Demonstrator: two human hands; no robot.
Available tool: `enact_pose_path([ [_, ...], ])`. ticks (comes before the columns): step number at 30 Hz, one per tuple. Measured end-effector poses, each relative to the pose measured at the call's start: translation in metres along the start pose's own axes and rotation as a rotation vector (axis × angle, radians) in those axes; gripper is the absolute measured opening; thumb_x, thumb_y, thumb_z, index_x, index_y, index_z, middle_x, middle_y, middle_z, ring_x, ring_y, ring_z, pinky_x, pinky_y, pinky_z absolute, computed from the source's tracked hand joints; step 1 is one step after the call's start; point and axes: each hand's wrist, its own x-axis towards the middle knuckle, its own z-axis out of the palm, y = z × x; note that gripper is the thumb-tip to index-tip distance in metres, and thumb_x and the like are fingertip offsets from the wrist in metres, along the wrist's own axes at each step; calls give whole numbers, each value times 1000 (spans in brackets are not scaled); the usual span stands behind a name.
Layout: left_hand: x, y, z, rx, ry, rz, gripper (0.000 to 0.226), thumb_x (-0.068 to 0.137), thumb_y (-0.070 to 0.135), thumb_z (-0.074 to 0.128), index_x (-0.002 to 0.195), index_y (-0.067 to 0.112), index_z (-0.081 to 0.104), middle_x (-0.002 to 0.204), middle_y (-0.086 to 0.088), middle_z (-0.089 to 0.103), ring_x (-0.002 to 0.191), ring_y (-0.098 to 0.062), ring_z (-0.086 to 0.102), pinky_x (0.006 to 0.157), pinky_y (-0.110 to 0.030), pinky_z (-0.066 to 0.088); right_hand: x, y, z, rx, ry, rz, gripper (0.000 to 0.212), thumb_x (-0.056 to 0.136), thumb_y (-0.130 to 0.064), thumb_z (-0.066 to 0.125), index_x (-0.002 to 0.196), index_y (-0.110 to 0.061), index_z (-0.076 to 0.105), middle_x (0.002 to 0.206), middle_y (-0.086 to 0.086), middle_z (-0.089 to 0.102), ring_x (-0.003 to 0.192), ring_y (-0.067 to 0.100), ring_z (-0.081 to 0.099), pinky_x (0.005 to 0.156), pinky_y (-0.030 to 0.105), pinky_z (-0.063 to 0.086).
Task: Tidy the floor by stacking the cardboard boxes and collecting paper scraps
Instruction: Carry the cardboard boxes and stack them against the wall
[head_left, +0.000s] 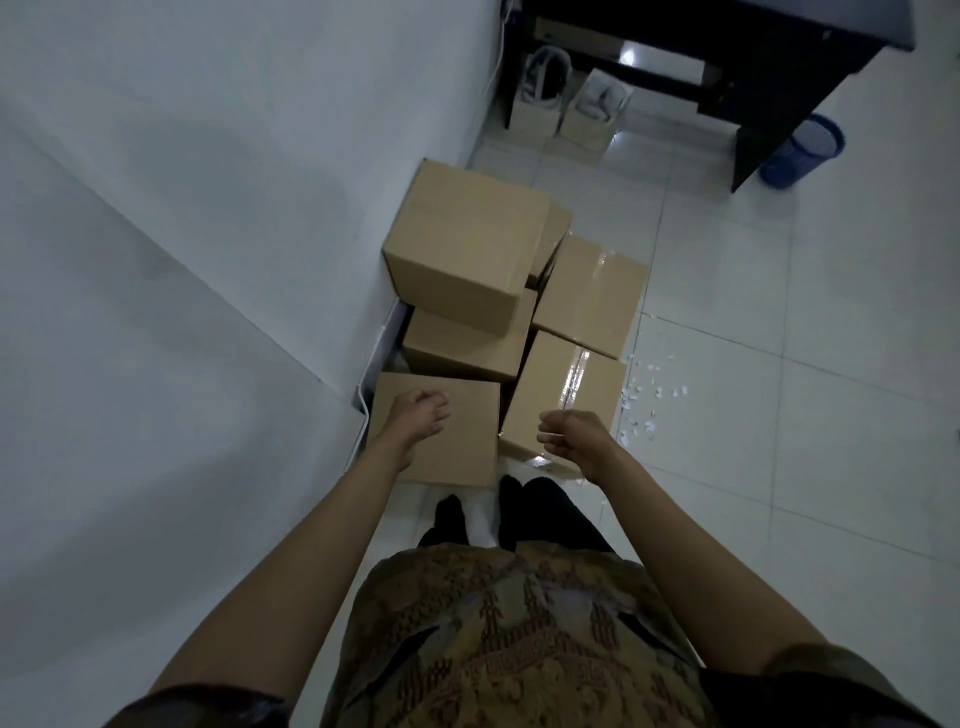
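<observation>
Several brown cardboard boxes lie on the white tiled floor by the wall. One box (467, 244) sits on top of another (462, 348). A near left box (452, 441) lies under my left hand (418, 418), whose fingers hang loosely curled and hold nothing. My right hand (569, 434) hovers, loosely curled and empty, over the near right taped box (566, 384). Behind it lies another taped box (589, 296). White paper scraps (647, 405) are scattered on the tiles just right of the boxes.
The white wall (208, 234) runs along the left. A dark desk (727, 52) stands at the back with two white bags (566, 104) beneath it and a blue mesh bin (802, 150) beside its leg. My black-socked feet (483, 514) stand before the boxes.
</observation>
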Motion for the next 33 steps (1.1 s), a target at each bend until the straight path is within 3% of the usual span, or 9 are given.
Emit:
enact_pose_path([
  [7,40,44,7,26,30,15,4,97,21,58,99,20,61,107,-4,65,94,-14,64,78,-26,52,39,-40,0,-62,-10,22,7,92,-10,63,97,-5,65,88,11,62,84,24,63,72,28,52],
  [14,87,100,26,76,118,-6,9,97,21,60,102,15,63,107,-8,65,96,-15,63,77,-25,52,106,-95,-4,-132,-62,67,13,90,-11,65,100,-3,65,93,13,62,87,25,65,70,28,54],
  [17,120,115,36,119,136,-42,11,99,21,56,106,13,60,109,-7,62,99,-16,61,85,-31,51,147,-114,-8,-135,-59,91,11,90,-10,66,98,-3,65,95,14,64,90,27,66,69,28,55],
  [24,211,141,52,186,188,-47,10,99,19,56,107,15,58,109,-6,61,110,-25,60,94,-38,51,253,-151,5,-143,-34,120,1,88,-2,65,89,-2,66,82,13,63,67,19,61,62,27,52],
  [31,289,132,52,354,302,-56,45,93,28,63,135,17,50,134,-4,53,115,-25,56,98,-44,51,341,-167,13,-86,35,126,6,87,1,64,85,-5,65,83,14,62,61,17,58,50,22,47],
  [33,304,131,46,436,327,-55,51,92,30,64,139,19,47,140,-5,49,117,-27,56,98,-45,52,365,-168,17,-124,88,111,9,87,-3,65,96,-4,64,89,15,62,63,16,60,48,21,47],
])
